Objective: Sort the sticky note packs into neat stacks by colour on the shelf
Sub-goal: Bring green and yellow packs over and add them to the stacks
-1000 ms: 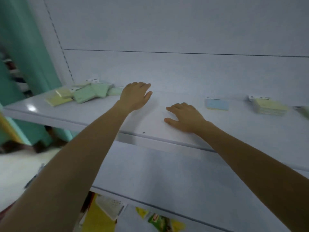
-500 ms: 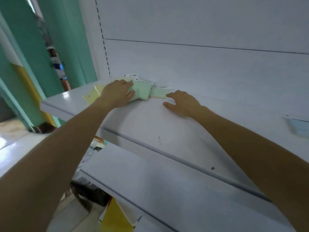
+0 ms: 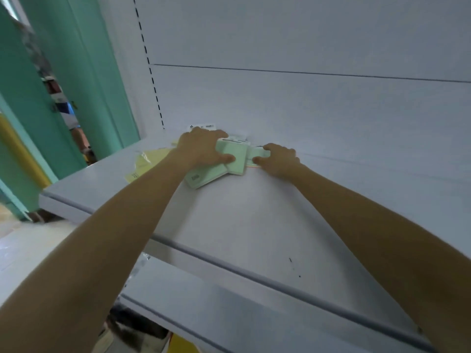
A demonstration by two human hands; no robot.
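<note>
Shelf edges: the white shelf point(image 3: 254, 225) ends at a left corner just beyond the yellow packs point(image 3: 146, 163). Its front lip runs diagonally from near-right to far-left, and the back panel point(image 3: 305, 110) closes the far side.
Open room: bare shelf surface lies between the packs and the front lip, and stretches right of the right hand. A teal pillar point(image 3: 89, 72) stands past the left end, and a lower shelf point(image 3: 229, 314) juts out beneath.
Where the packs are: bunched at the far left of the shelf, close to the back panel, with white hang tabs point(image 3: 201, 127) behind them.
Near green pack point(image 3: 204, 178): lies flat, long axis diagonal, one corner pointing toward the front lip.
Middle green pack point(image 3: 235, 159): long axis roughly front to back, overlapping the near green pack.
Right green pack point(image 3: 256, 154): touches the middle one. It is mostly covered, so its axis is unclear.
Left hand point(image 3: 202, 149): fingers curled over the far end of the middle green pack, thumb pressed on its left edge, palm covering part of the near green pack.
Right hand point(image 3: 280, 160): bent fingers and thumb pinch the right green pack.
</note>
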